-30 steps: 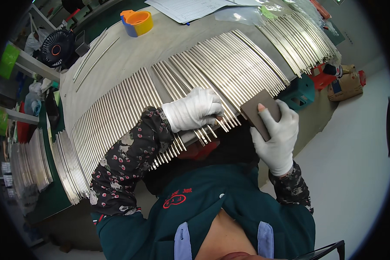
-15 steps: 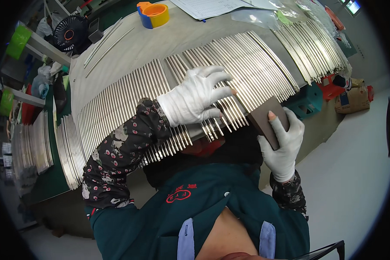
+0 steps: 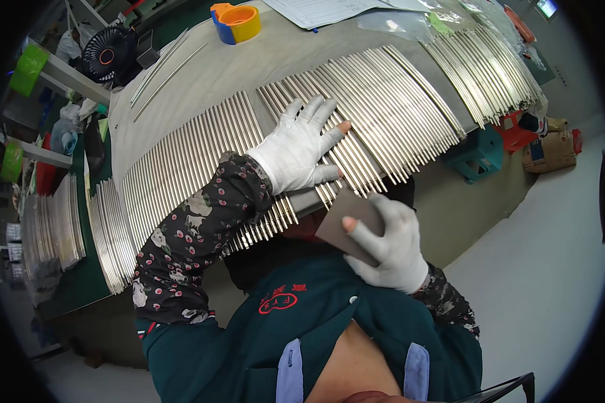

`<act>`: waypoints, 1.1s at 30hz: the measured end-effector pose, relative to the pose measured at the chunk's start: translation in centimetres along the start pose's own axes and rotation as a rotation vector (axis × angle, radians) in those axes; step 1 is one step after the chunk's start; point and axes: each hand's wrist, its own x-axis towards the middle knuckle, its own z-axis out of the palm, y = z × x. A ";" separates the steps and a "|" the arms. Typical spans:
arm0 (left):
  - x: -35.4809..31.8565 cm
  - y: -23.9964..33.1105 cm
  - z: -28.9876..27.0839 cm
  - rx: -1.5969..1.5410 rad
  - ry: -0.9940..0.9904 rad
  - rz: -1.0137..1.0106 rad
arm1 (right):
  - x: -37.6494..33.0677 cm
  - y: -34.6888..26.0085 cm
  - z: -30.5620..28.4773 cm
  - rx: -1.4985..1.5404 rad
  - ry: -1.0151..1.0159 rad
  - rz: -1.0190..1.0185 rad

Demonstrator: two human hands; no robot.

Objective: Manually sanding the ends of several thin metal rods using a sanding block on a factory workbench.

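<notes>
Shiny thin metal rods [image 3: 390, 101] lie side by side in rows across the grey table. My left hand [image 3: 299, 144], in a white glove with a bare fingertip showing, rests spread over the rods left of the middle, fingers apart. My right hand [image 3: 393, 245], gloved likewise with its thumb tip bare, is closed around a flat grey-brown rectangular block [image 3: 351, 225]. The block is at the near ends of the rods under my left hand; whether it touches them I cannot tell.
More rods stand in groups at the left [image 3: 188, 158] and far right [image 3: 480, 74]. An orange, yellow and blue tape roll [image 3: 236, 25] and paper sheets [image 3: 316, 10] sit at the back. A black fan [image 3: 107, 54] is at far left. Teal stool [image 3: 477, 156] and brown bag [image 3: 550, 153] stand right.
My right hand has carried the block left and nearer to me, off the rods' right portion. My left hand has shifted slightly left and lies flatter, with its fingers closer to the rods.
</notes>
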 end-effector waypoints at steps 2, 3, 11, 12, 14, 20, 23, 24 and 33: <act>-0.2 -0.1 -0.2 -0.003 -0.004 -0.006 | -0.2 1.0 0.3 -0.111 0.072 0.086; -0.3 0.0 -0.2 0.009 0.002 -0.010 | -0.3 2.7 -0.6 -0.270 0.154 0.191; 1.1 0.4 0.0 0.037 0.002 -0.037 | 0.4 0.8 0.2 -0.220 0.108 0.146; 1.0 0.5 0.0 0.037 0.013 -0.039 | 0.5 2.2 -0.7 -0.347 0.201 0.253; 1.2 0.5 -0.3 0.028 -0.002 -0.044 | 0.3 2.9 -1.2 -0.358 0.318 0.290; 1.2 0.7 -0.5 0.008 0.012 -0.015 | 0.2 2.9 -1.5 -0.363 0.229 0.330; 0.9 0.2 0.0 0.001 -0.003 0.007 | -2.2 6.3 -4.2 -0.465 0.422 0.406; 1.0 0.3 0.0 -0.013 -0.011 0.017 | -3.2 6.9 -4.6 -0.454 0.465 0.424; 2.2 0.6 -1.0 -0.011 -0.076 0.017 | -4.5 9.1 -6.5 -0.538 0.526 0.529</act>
